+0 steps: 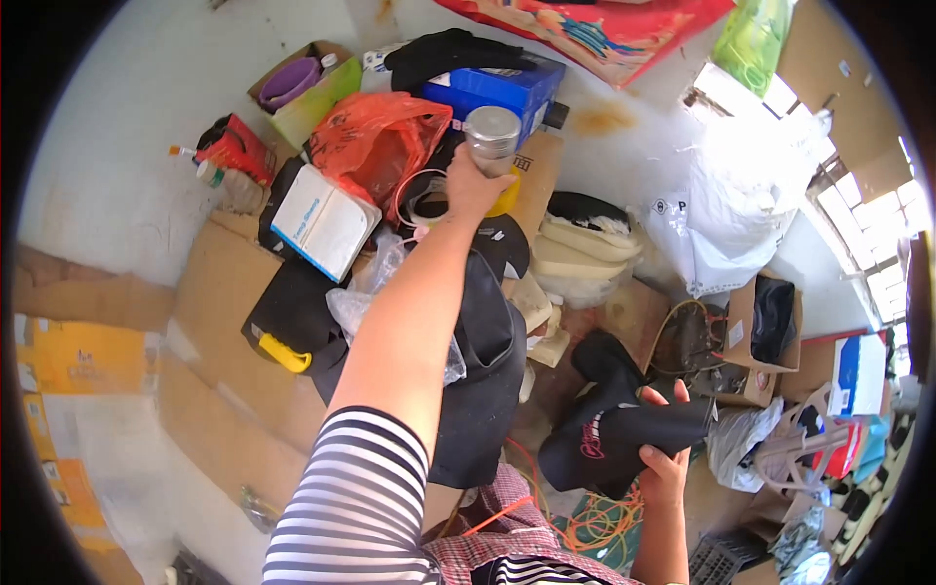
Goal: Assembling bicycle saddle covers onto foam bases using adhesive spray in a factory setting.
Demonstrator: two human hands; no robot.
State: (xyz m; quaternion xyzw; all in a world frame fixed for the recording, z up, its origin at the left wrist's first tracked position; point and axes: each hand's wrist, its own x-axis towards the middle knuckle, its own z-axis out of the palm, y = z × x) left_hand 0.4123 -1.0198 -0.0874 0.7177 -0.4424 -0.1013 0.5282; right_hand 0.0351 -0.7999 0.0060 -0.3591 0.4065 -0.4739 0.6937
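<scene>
Reaching far out, my left hand [473,188] is closed around a clear jar [490,156] with a silver lid. The jar stands among the clutter in front of a blue box [502,88]. Low on the right, my right hand [666,450] grips a floppy black piece of material [590,444] with pink print, thumb in front and fingers behind. Beneath my left forearm lie black sheet-like pieces [478,409] and crumpled clear plastic [366,297]. A roll of tape [425,200] and something yellow [506,195] sit close by my left hand.
An orange-red plastic bag [375,136] and a white box [327,222] lie left of the jar. Stacked cream pads [585,244] stand right of centre. Orange cord [600,526] tangles below my right hand. Cardboard boxes [765,322] and a white sack [721,214] line the right.
</scene>
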